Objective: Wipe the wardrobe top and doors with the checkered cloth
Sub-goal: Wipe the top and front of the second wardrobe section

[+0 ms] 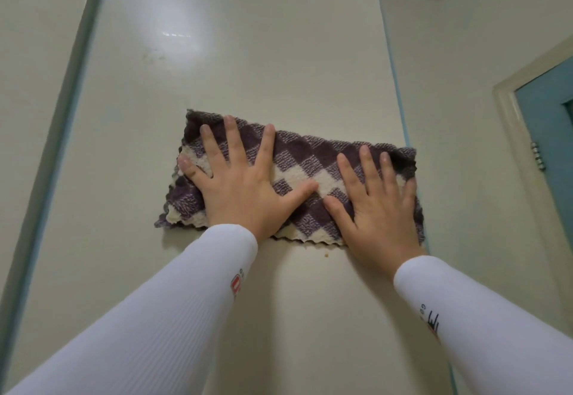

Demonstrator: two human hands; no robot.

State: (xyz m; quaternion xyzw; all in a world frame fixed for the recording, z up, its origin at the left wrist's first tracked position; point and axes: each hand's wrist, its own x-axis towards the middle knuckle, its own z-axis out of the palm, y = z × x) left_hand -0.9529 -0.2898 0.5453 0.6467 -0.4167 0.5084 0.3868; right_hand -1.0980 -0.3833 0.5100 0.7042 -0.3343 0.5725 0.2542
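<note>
As I read the head view, the cream wardrobe panel [248,53] fills most of the frame, with a teal strip along its left and right edges. To its right stands a teal door [552,122] in a cream frame.

The checkered cloth [310,159], purple and cream, lies spread flat against the panel's lower middle. Its right end reaches the panel's right edge.

1. Left hand [238,187]: the grip is fully open, with fingers straight and splayed. The palm presses flat on the left half of the cloth, and nothing is clasped.
2. Right hand [378,208]: the grip is likewise open, with fingers straight. It presses flat on the right half of the cloth.

The two thumbs point toward each other, close but apart. Both forearms wear white sleeves.

A metal hinge [538,156] sits on the door frame. A small crumb [326,255] lies on the panel just below the cloth's lower edge.
</note>
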